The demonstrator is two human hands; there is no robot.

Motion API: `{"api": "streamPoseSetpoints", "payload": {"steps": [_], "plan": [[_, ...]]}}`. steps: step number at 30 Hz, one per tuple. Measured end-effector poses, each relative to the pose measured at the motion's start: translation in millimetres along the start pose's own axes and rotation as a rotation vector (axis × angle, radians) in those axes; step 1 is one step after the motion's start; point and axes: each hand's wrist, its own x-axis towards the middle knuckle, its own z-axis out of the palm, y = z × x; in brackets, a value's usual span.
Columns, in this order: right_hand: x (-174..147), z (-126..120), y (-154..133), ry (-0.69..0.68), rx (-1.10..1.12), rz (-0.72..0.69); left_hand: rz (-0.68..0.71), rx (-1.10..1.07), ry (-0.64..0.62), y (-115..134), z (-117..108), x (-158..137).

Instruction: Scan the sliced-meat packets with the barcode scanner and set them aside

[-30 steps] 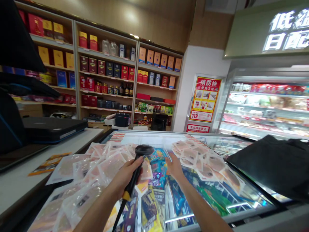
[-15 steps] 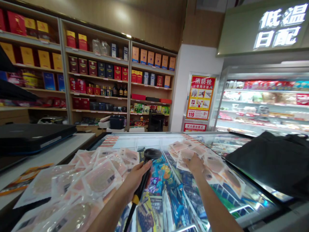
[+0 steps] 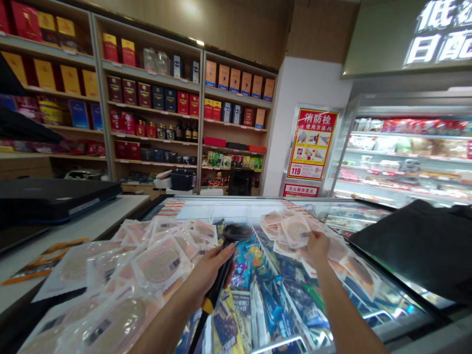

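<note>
Evidently L hand [image 3: 213,269] has grip clenched round scanner [image 3: 220,281], prob. leaving its front clear; R hand [image 3: 319,247] pinches packet's edge [image 3: 296,230] rt. of scanner.

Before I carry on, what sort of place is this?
Probably a grocery store or supermarket: rows of boxes fill the wall shelves, a lit display case of packaged goods stands at the right, and the left hand holds what looks like a barcode scanner.

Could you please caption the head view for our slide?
Left hand grips a black scanner; right hand touches a flat packet over packaged goods.
</note>
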Motion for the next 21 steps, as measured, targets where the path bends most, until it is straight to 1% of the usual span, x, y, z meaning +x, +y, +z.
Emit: {"api": "streamPoseSetpoints", "payload": {"steps": [1, 3, 5, 7, 9, 11, 15, 21], "plan": [[-3.2, 0.9, -3.6, 0.005, 0.117, 0.047, 0.001, -0.001, -0.002, 0.1, 0.0, -0.3], [-14.8, 7.1, -13.2, -0.039, 0.401, 0.156, 0.004, -0.011, -0.006, 0.2, -0.4, -0.5], [-32.4, 17.4, -24.4, -0.149, 0.649, 0.243, 0.01, -0.027, -0.012, 0.0, -1.2, -0.3], [-52.1, 28.1, -34.8, -0.281, 0.763, 0.278, 0.019, -0.034, -0.027, -0.3, -2.0, -0.4], [-68.6, 36.3, -42.3, -0.381, 0.804, 0.285, 0.022, -0.031, -0.053, 0.0, -2.4, -1.1], [-78.8, 40.7, -46.0, -0.426, 0.831, 0.279, 0.013, -0.027, -0.076, 1.0, -2.2, -2.8], [-82.9, 41.5, -45.6, -0.462, 0.846, 0.251, -0.023, -0.045, -0.102, 4.7, -0.5, -7.4], [-82.0, 38.8, -44.9, -0.465, 0.848, 0.274, -0.043, -0.059, -0.138, 5.0, 0.3, -8.3]]}}
